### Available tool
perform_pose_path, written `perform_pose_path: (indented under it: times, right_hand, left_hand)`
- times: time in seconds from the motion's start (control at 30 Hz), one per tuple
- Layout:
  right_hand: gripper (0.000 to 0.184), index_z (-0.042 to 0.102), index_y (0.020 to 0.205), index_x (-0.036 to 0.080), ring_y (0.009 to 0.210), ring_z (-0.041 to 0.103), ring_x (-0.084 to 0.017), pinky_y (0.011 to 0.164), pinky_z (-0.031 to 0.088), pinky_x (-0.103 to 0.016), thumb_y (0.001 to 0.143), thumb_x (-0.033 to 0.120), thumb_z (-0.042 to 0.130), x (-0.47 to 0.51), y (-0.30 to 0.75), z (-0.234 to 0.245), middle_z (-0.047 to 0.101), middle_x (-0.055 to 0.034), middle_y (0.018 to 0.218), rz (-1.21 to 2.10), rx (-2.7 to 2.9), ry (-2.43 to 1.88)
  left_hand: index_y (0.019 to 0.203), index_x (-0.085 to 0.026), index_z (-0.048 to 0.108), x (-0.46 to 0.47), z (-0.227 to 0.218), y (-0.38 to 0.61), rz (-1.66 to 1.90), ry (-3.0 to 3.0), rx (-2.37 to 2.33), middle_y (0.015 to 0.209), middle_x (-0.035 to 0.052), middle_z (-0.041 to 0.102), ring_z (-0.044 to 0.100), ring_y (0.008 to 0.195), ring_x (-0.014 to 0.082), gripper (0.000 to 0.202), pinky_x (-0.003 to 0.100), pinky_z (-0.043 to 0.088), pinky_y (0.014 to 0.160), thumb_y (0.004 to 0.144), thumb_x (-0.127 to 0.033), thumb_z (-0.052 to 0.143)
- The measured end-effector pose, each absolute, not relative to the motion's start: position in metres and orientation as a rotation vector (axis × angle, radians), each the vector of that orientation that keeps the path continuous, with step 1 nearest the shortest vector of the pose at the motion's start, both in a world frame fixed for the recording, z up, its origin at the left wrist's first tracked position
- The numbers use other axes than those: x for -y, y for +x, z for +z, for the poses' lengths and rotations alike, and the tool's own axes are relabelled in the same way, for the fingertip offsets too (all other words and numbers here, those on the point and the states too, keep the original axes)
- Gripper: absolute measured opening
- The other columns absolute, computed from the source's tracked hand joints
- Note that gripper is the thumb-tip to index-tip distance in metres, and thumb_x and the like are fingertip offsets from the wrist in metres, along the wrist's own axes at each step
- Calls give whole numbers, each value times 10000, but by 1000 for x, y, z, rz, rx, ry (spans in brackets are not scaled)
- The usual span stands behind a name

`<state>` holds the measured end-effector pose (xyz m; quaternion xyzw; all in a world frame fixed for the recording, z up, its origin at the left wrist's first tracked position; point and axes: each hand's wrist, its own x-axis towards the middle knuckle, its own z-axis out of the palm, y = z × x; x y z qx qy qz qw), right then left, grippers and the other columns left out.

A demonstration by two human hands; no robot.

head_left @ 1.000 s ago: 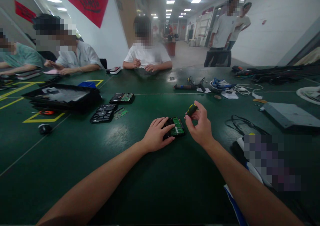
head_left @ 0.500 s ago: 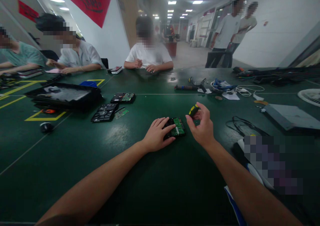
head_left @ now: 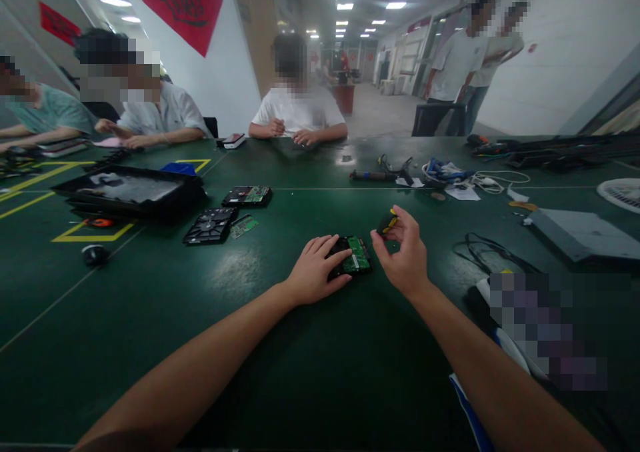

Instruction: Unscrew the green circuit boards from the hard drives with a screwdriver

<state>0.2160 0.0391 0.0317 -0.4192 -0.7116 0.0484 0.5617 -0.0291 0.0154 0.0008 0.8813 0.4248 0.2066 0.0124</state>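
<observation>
A hard drive lies on the green table with its green circuit board facing up. My left hand rests across its left part, the thumb along the near edge and the fingers over the top, holding it steady. Just right of the drive, my right hand pinches the black-and-yellow handle of a screwdriver between thumb and fingers. The handle leans, and its thin shaft points down toward the drive's right edge; the tip is too small to make out.
To the left lie another hard drive, a black drive body, a loose circuit board, a black tray and a mouse. Cables and a grey flat case are on the right. A person sits opposite.
The screwdriver handle has turned in my right fingers, so its yellow patches show differently. My left hand and the hard drive have stayed in place.
</observation>
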Motion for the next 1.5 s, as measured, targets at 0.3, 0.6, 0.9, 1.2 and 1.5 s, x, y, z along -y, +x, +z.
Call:
perform_pose_path:
  times: [0.3,0.6,0.9,1.2,1.5]
  right_hand:
    - [643,401,1551,281,970,748,-247,892,681,-475,963,265,659,-38,217,35,642,-133,1331,73,1704,-962]
    - [620,427,1521,274,988,736,-245,861,679,-465,950,243,667,-39,219,35,607,-132,1329,65,1688,-945]
    - [606,485,1478,292,911,698,-238,792,683,-464,919,275,718,-39,221,36,608,-113,1266,-14,1668,-977]
    - [606,458,1502,295,911,708,-234,807,684,-462,943,280,693,-38,219,37,621,-110,1261,18,1665,-985]
    - [635,414,1528,302,907,723,-236,842,676,-484,945,262,664,-38,218,36,623,-115,1303,51,1673,-981]
  left_hand:
    - [1529,-308,564,-14,3,-28,657,2731,-1319,1679,125,396,395,1513,397,626,637,332,1234,962,-535,700]
    - [1527,-289,566,-15,2,-28,645,2752,-1320,1676,136,394,399,1510,389,618,624,335,1236,975,-542,679]
    - [1529,-291,566,-14,4,-28,623,2748,-1333,1678,137,389,389,1519,392,619,627,337,1237,978,-552,672]
    - [1536,-309,558,-13,6,-28,623,2734,-1334,1681,121,390,392,1517,392,621,633,339,1236,973,-540,685]
    - [1526,-302,569,-14,4,-28,648,2737,-1330,1669,132,407,407,1506,392,627,633,341,1233,961,-540,699]
